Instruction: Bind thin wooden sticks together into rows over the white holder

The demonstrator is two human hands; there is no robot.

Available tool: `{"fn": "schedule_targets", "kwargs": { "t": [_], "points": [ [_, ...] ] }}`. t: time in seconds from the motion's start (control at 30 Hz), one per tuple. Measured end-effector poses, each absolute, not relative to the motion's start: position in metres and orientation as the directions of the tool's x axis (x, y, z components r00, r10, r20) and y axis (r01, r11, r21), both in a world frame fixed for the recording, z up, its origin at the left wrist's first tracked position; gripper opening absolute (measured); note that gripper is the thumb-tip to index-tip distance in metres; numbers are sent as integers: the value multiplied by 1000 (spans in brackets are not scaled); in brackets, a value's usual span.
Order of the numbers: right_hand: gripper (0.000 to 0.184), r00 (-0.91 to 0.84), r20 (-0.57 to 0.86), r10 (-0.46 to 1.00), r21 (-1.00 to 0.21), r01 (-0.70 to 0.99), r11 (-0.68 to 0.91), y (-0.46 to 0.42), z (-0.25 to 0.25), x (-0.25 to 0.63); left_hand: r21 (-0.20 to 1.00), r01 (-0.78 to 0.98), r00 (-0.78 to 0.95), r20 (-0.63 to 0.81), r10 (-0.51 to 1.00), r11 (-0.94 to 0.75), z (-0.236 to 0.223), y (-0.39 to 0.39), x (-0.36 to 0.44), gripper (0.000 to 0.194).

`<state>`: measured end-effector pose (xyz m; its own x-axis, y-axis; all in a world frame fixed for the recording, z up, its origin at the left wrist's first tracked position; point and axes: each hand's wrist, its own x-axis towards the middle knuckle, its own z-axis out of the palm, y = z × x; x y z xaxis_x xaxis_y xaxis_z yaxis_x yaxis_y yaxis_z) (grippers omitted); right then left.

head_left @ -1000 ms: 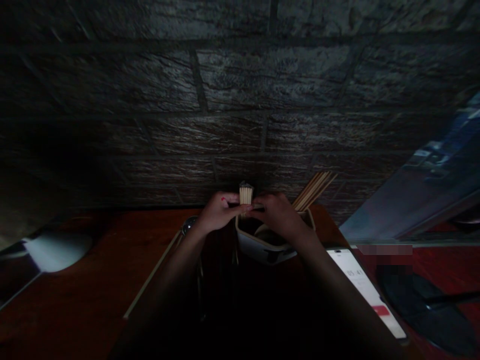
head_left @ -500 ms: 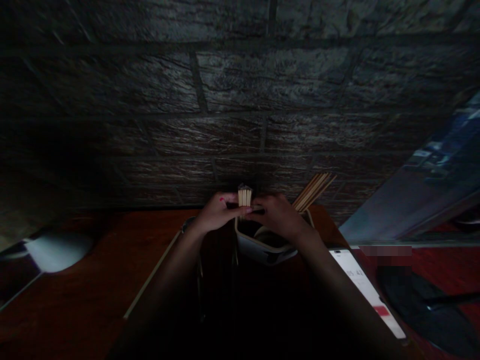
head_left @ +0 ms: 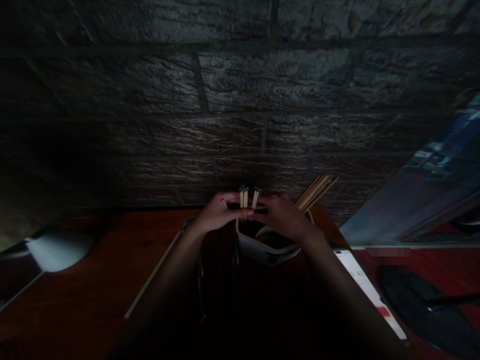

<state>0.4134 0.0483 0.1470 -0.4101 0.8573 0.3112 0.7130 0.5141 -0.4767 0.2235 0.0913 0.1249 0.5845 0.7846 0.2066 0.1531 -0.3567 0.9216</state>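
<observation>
My left hand [head_left: 221,211] pinches a small bundle of pale wooden chopsticks [head_left: 243,198] upright between thumb and fingers. Their top ends look dark. Close beside it, my right hand [head_left: 279,212] grips a few more chopsticks [head_left: 255,199], with a narrow gap between the two groups. Below my right hand stands a light-rimmed container [head_left: 262,249], partly covered by the hand and forearm. More chopsticks [head_left: 317,193] lean out of its far right side. A round-edged thing inside the container is too dark to make out.
A brick-patterned wall [head_left: 240,135] rises right behind the wooden table [head_left: 108,250]. One long thin stick [head_left: 150,285] lies left of my left forearm. A lit phone [head_left: 369,292] rests at the right edge. A pale lamp-like shade [head_left: 62,251] stands at left.
The single bundle of chopsticks has parted into two groups. My right hand has drawn slightly to the right with some of them, while my left hand has stayed in place.
</observation>
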Motion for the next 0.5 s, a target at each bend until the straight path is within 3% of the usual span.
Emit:
{"fn": "schedule_targets", "kwargs": {
  "t": [0.2, 0.5],
  "points": [
    [33, -407, 306, 861, -513, 692, 509, 43, 152, 417, 927, 113, 603, 221, 766, -357, 126, 90, 223, 32],
    [16, -332, 418, 846, -549, 649, 526, 40, 157, 420, 940, 131, 540, 200, 818, -316, 140, 86, 210, 39]
  ]
}}
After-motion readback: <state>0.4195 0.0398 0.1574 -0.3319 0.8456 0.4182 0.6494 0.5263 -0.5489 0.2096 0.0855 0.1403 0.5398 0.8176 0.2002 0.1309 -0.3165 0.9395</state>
